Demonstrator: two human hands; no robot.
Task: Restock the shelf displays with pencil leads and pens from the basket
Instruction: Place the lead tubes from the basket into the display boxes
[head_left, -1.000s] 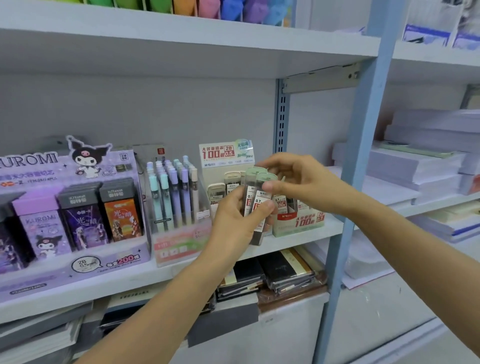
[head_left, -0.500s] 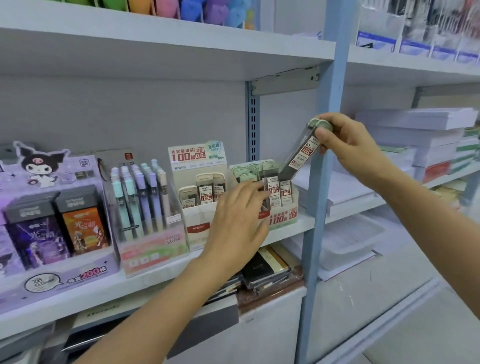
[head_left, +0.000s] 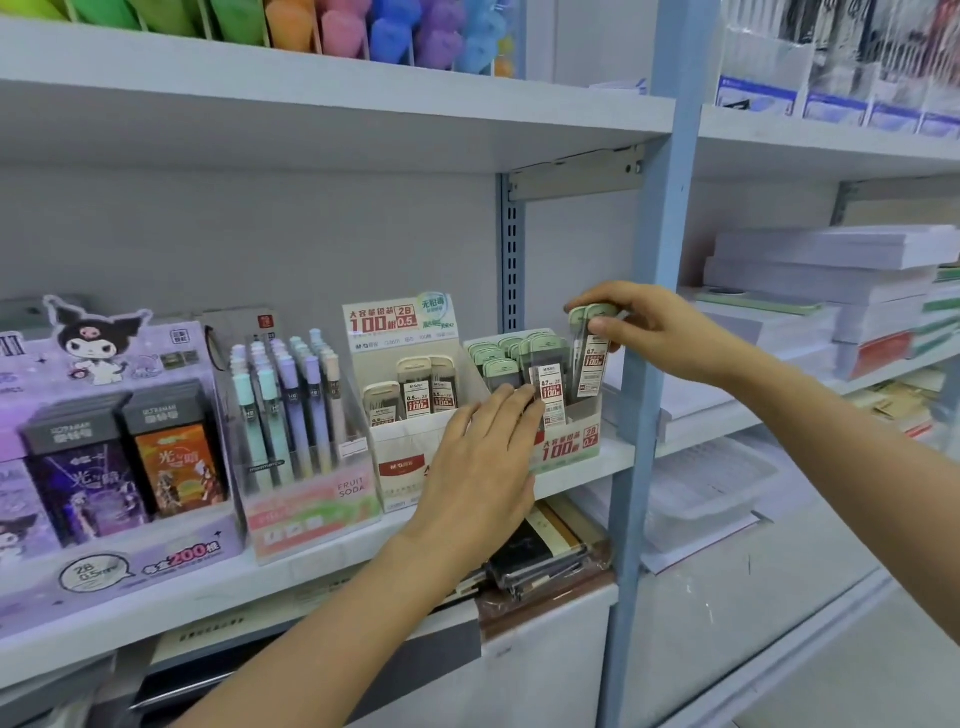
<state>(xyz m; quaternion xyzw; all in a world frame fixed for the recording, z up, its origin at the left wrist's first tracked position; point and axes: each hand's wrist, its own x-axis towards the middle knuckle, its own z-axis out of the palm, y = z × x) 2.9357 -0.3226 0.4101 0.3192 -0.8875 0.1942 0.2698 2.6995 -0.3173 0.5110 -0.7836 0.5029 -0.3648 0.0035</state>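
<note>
My right hand grips two green-capped 0.7 pencil lead cases by their tops and holds them upright at the right end of the 0.7 lead display box. Several matching green-capped cases stand in that box. My left hand rests against the front of the box with its fingertips on the front cases and nothing in its grasp. To the left stands the 0.5 lead display box with beige-capped cases. The basket is out of view.
A tray of pastel mechanical pencils and a purple Kuromi lead display stand further left. A blue upright post rises just right of the 0.7 box. Paper stacks fill the right bay, with notebooks below.
My right hand brought the lead cases down from beside the post into the right end of the 0.7 box and turned them upright. My left hand stayed on the box front.
</note>
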